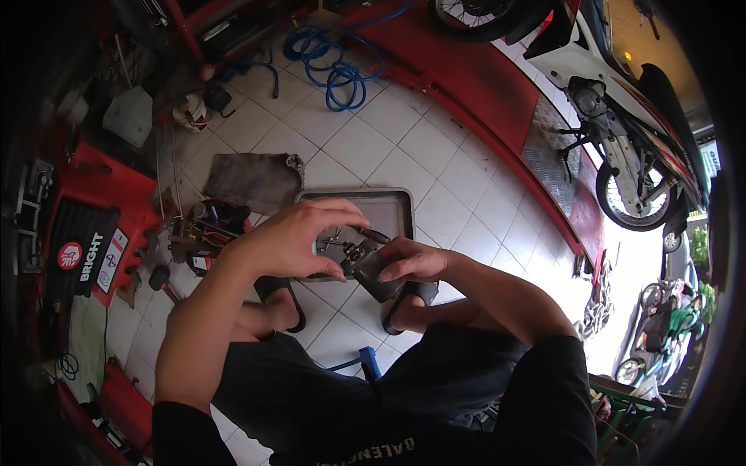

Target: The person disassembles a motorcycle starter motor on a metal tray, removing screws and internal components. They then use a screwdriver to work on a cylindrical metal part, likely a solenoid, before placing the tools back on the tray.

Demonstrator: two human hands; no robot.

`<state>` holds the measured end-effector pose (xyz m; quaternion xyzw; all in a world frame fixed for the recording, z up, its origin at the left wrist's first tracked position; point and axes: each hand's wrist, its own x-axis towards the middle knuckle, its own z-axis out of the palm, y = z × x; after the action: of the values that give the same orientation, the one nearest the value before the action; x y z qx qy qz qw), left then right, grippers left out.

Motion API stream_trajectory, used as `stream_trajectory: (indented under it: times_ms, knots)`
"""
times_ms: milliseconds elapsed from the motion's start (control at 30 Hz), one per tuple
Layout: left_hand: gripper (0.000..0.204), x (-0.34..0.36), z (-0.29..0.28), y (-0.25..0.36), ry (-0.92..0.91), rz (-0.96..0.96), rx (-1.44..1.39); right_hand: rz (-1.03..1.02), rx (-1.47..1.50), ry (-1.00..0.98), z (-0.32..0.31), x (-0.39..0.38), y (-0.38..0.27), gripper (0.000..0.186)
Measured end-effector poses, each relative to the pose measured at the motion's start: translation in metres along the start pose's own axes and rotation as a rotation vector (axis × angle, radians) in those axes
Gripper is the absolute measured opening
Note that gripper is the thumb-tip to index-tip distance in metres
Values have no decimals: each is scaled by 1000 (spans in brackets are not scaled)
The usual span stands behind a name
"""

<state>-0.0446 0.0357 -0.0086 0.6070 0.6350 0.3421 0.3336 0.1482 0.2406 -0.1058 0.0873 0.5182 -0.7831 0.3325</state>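
White floor tiles (pixel 365 140) run to a red ramp (pixel 482 85) in a workshop open to the street. A black mat with a round red sign (pixel 78 252) lies at left. One grey metal tray (pixel 396 206), one grey rag (pixel 252 180), one blue coiled hose (pixel 334 66) and one parked motorcycle (pixel 622 132) show (more stand outside). The left hand (pixel 291 237) pinches a small dark engine part (pixel 365 260) above the tray; the right hand (pixel 412 260) grips its lower end.

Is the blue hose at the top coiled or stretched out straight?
Coiled: the blue hose lies in overlapping loops on the white tiled floor.
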Motion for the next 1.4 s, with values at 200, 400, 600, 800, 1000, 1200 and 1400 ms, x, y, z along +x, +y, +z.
stream_trajectory:
  times_ms: [200, 400, 600, 800, 1000, 1200, 1400]
  knots:
    - [69, -2, 11, 16, -101, 185, -188, -49, 117, 86, 58, -31, -29, 45]
    - [64, -9, 11, 23, 8, 235, -169, 40, 347, 201, 72, -32, -12, 48]
    - [63, -11, 7, 28, -3, 232, -233, -50, 455, -144, 77, -28, -18, 45]
    - [63, -11, 6, 27, -19, 232, -295, -97, 474, -170, 84, -28, -19, 43]
    - [63, -10, 6, 26, -27, 233, -302, -109, 479, -168, 85, -28, -19, 43]
    - [63, -11, 6, 27, -23, 224, -310, -44, 469, -202, 79, -26, -16, 56]
    - [79, -14, 3, 28, -44, 221, -279, -118, 450, -119, 90, -30, -23, 39]
